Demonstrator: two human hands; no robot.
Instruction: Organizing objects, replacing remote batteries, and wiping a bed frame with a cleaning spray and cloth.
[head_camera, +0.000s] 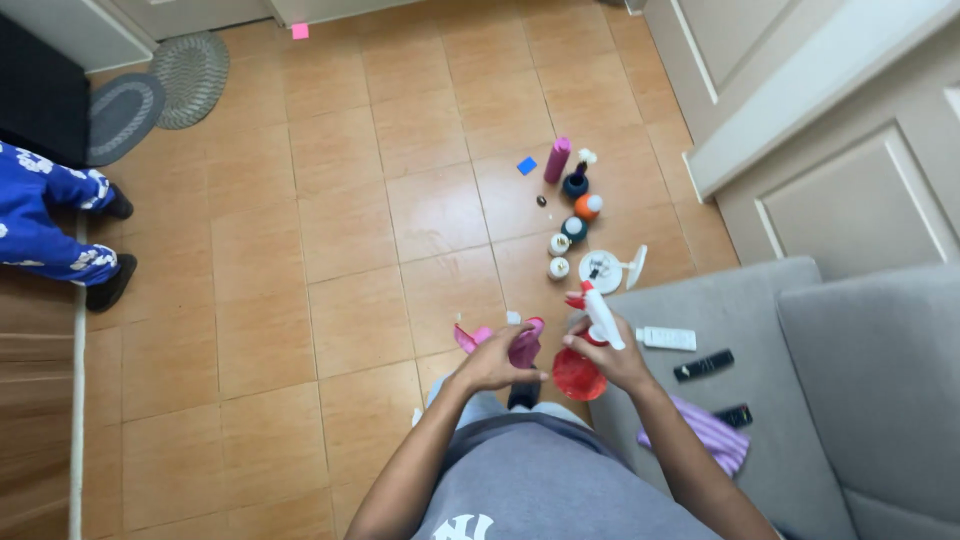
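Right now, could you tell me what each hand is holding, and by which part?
The left hand grips a pink bottle around its body; the right hand holds a red spray bottle at its neck, under the white trigger head.

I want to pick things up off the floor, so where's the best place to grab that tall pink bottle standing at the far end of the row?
Grip the pink bottle around its middle, coming from its left side. It stands upright with a straight cylindrical body, and the floor to its left is open, while the dark blue bottle crowds its right.

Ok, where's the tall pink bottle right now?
In the head view the tall pink bottle stands on the tiled floor, at the far end of the row of bottles, beside a dark blue bottle.
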